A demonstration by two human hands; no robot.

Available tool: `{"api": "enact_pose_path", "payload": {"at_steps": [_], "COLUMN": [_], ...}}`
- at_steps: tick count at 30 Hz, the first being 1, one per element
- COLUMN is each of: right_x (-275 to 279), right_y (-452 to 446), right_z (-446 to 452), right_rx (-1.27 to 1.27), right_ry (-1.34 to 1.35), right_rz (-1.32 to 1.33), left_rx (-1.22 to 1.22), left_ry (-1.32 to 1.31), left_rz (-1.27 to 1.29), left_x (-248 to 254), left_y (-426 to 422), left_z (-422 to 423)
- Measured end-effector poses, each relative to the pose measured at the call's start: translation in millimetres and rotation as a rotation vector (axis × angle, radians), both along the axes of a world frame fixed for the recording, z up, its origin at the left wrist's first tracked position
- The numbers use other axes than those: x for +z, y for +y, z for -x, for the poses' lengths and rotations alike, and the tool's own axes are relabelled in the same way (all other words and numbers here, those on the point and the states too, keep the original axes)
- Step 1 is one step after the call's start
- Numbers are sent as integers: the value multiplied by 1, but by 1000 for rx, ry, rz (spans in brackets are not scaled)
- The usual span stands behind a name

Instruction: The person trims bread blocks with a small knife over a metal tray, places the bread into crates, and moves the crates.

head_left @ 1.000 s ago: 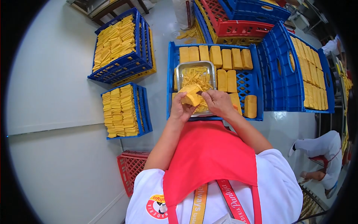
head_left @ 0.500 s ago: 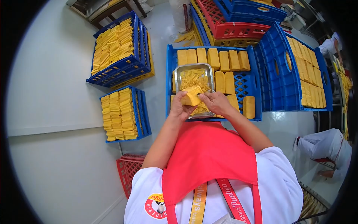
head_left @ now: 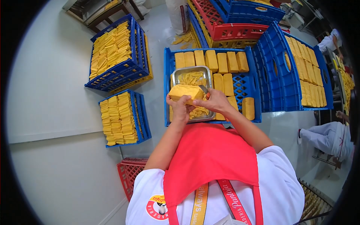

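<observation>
One yellow loaf (head_left: 185, 91), blocky with slightly rounded edges, sits clamped in the left hand (head_left: 180, 109) above one metal tray (head_left: 190, 68) of yellow strips (head_left: 191, 78). The right hand (head_left: 217, 102) grips one short blade (head_left: 203, 88). Seven similar loaves (head_left: 211, 61) line the blue crate's (head_left: 243, 90) far row.

Red crate (head_left: 130, 173) near a white wall (head_left: 56, 86); co-worker (head_left: 324, 137) in white, far right.
</observation>
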State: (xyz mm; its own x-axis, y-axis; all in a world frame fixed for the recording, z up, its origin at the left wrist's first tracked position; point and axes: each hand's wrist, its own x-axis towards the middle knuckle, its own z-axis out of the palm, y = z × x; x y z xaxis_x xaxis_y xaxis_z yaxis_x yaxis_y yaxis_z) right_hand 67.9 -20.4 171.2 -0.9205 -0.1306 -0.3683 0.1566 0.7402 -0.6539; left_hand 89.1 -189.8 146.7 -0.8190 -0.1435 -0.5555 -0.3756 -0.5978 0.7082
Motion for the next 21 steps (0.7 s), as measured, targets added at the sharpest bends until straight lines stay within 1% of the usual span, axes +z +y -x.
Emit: {"api": "enact_pose_path", "payload": {"at_steps": [2, 10, 15, 19, 21], "right_x": [-2, -7, 0, -8, -11], "right_y": [0, -2, -4, -9, -12], "right_z": [2, 7, 8, 5, 3], "right_rx": [5, -24, 30, 56, 46], "right_ry": [-1, 47, -32, 2, -2], "right_rz": [-5, 5, 7, -17, 61], "left_rx": [34, 36, 42, 67, 74], "left_ry": [0, -32, -45, -40, -41], "left_rz": [10, 21, 21, 18, 12], "left_x": [2, -2, -1, -7, -8], "left_y": [3, 5, 8, 9, 9], "left_z": [0, 4, 5, 7, 9]}}
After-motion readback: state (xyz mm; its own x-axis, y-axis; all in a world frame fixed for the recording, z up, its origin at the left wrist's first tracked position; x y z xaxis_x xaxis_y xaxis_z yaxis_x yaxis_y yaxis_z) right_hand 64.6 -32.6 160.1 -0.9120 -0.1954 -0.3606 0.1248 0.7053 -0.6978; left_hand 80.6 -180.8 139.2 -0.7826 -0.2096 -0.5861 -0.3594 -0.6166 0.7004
